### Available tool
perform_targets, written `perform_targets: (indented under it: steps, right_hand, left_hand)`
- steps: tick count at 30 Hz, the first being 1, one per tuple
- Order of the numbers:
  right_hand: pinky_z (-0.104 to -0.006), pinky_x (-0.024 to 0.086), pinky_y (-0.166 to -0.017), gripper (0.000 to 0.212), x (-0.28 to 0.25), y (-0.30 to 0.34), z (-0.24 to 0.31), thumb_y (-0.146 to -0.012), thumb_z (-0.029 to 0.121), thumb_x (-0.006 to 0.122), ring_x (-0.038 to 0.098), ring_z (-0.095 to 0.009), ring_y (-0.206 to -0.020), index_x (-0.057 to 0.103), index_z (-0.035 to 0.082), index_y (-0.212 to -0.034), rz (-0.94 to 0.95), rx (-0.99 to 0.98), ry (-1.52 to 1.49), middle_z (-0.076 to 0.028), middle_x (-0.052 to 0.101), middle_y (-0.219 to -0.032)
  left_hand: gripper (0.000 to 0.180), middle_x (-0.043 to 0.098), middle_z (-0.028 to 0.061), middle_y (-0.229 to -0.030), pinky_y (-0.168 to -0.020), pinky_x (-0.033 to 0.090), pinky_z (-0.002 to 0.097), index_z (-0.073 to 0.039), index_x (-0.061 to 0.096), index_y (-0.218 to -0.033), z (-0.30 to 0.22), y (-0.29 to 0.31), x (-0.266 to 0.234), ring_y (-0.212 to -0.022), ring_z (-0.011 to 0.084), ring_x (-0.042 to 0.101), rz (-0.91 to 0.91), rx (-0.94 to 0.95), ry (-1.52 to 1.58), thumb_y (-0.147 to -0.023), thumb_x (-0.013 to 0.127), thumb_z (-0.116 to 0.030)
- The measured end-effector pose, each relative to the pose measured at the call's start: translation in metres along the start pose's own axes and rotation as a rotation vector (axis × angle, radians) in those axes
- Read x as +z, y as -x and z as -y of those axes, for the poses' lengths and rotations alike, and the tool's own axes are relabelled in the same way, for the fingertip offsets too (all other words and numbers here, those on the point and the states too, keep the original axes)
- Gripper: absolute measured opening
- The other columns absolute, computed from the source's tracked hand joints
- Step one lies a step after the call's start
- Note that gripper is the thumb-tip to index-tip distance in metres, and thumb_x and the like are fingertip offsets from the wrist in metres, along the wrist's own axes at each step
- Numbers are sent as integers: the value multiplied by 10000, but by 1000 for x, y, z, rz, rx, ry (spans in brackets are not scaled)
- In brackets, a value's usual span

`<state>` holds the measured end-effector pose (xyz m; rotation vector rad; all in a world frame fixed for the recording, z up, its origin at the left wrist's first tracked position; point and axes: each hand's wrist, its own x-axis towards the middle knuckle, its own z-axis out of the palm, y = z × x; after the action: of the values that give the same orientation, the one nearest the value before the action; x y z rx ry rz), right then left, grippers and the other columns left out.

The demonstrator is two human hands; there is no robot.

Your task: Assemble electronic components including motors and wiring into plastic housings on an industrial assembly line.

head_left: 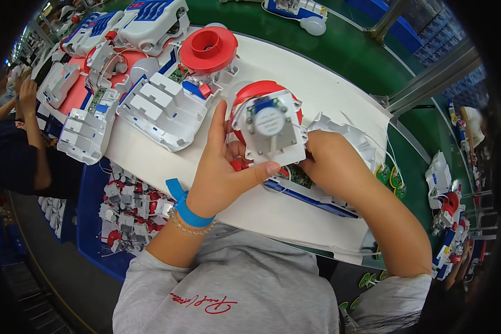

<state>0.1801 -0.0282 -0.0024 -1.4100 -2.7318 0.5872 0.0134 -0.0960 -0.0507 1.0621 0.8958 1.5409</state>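
My left hand (220, 167) grips a red and white plastic assembly (273, 133) from its left side and lower edge, thumb along the bottom. The assembly is tilted so that its square white plate with a round metal motor-like part and screws faces me. On its right, my right hand (328, 158) is closed, its fingertips hidden behind the assembly's lower right edge; what they hold cannot be seen. Beneath both hands lies an open white and blue housing (342, 209) with a green circuit board (299, 177) and thin wires. A blue band (192, 214) circles my left wrist.
Left on the white table (312, 69) stand an open white housing (164, 111) with a red round funnel part (207, 49) and several similar units. A blue bin (97, 242) of small white and red parts sits below. Another person's arm (34, 139) is at far left.
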Motion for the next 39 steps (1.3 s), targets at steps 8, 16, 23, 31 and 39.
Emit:
perform_targets:
  steps: [8,16,23,31,39]
  right_hand:
    - [-389,469,-614,124,11,9,6,-650,71,605,580,-303,-687,568,7,-749,-87,-38,123,-143,583,-712]
    - [-383,466,-569,223,13,8,7,-615,69,623,574,-286,-631,539,-1,-809,-75,-27,165,-126,572,-664]
    - [-378,456,-531,276,16,9,8,-617,70,615,566,-275,-587,501,-8,-856,-145,-35,187,-111,561,-637]
    - [-368,450,-505,180,17,10,7,-668,81,599,567,-266,-556,465,18,-771,-146,-62,181,-102,558,-621]
    - [-386,442,-505,211,15,8,7,-667,69,599,568,-289,-559,474,25,-831,-113,-25,102,-111,561,-607]
  left_hand:
    - [981,303,158,-1280,-732,488,261,-11,20,-1370,11,8,-12,-978,163,505,14,-47,-90,-688,724,-46]
    - [943,260,154,-1292,-843,470,320,-65,15,-1367,8,8,-7,-1092,243,476,8,54,-12,-699,676,7]
    - [931,184,153,-1337,-854,464,324,-79,13,-1367,10,10,-8,-1134,259,446,32,53,-2,-695,644,53]
    - [876,176,168,-1340,-908,428,348,-76,24,-1351,6,12,-9,-1177,271,397,-11,-17,25,-729,630,39]
    - [877,184,182,-1326,-915,424,351,-67,46,-1338,4,14,-10,-1190,279,373,-65,-39,20,-722,668,-14]
